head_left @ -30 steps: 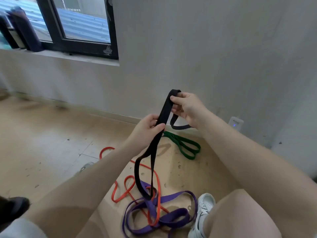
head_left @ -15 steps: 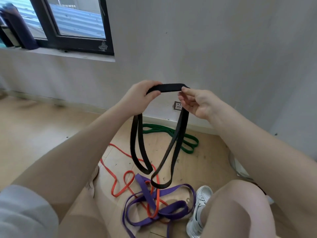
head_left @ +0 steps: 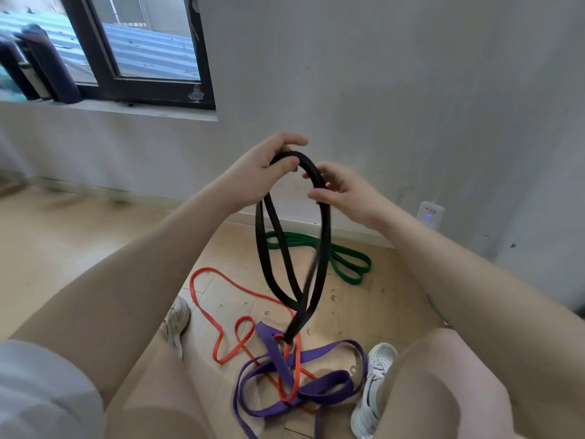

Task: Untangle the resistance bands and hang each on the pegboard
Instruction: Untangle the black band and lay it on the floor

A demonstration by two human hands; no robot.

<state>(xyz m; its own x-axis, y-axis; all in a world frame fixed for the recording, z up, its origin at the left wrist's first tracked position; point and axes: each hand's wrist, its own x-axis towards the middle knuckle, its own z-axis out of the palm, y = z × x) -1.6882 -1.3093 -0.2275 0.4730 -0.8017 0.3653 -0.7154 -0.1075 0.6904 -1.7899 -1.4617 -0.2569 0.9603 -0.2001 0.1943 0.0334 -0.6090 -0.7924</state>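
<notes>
The black band [head_left: 292, 248] is being held up in front of the wall [head_left: 395, 90], its top arc being pinched by the left hand [head_left: 269, 166] and the right hand [head_left: 342, 191], while its hanging loops are being caught low among the purple band [head_left: 316, 388] and orange band [head_left: 221, 286] lying on the floor [head_left: 63, 236].

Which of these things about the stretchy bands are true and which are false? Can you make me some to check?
1. Both hands hold the black band. True: the left hand and right hand grip its top.
2. The green band hangs on a pegboard. False: it lies on the floor by the wall.
3. The orange band and purple band cross each other on the floor. True.
4. The purple band is in the right hand. False: it lies on the floor.
</notes>
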